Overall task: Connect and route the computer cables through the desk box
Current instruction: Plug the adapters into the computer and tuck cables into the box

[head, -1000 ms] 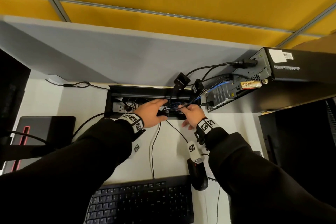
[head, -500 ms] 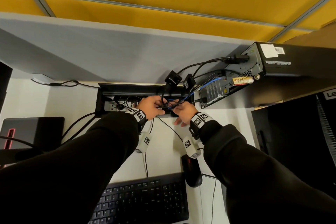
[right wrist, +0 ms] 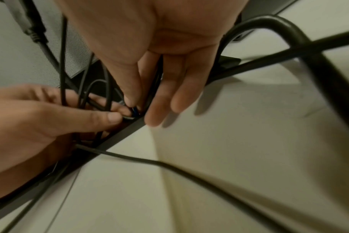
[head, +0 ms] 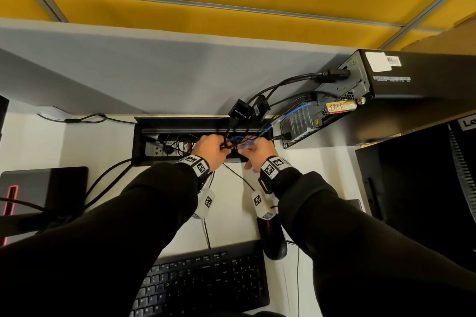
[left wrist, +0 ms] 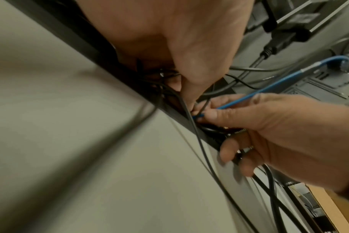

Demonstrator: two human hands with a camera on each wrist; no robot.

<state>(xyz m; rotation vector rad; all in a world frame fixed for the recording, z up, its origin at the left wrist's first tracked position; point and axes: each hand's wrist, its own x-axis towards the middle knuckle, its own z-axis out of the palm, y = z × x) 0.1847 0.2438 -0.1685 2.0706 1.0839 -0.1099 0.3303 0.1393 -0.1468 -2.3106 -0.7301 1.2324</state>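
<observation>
The black desk box [head: 180,125] is sunk into the white desk at the back, its lid up. My left hand [head: 223,146] reaches into its right part, fingers curled round a bundle of black cables [right wrist: 84,94]. Just to the right, my right hand [head: 247,148] pinches the blue network cable [left wrist: 269,89] between thumb and forefinger [left wrist: 213,113]; its other fingers [right wrist: 159,110] hang straight over the box's front edge. The blue cable runs up to the black computer [head: 401,85]. Two black adapters [head: 240,110] dangle above the box.
A socket strip [head: 157,150] shows in the box's left part. A black mouse [head: 274,242] and keyboard [head: 206,283] lie near me, with thin cables [head: 234,175] across the desk. A monitor [head: 417,188] stands at the right, and a dark device [head: 43,188] at the left.
My hands have drawn together over the right part of the box. The left hand's fingers have curled round the black cables, and the right has closed in on the blue cable.
</observation>
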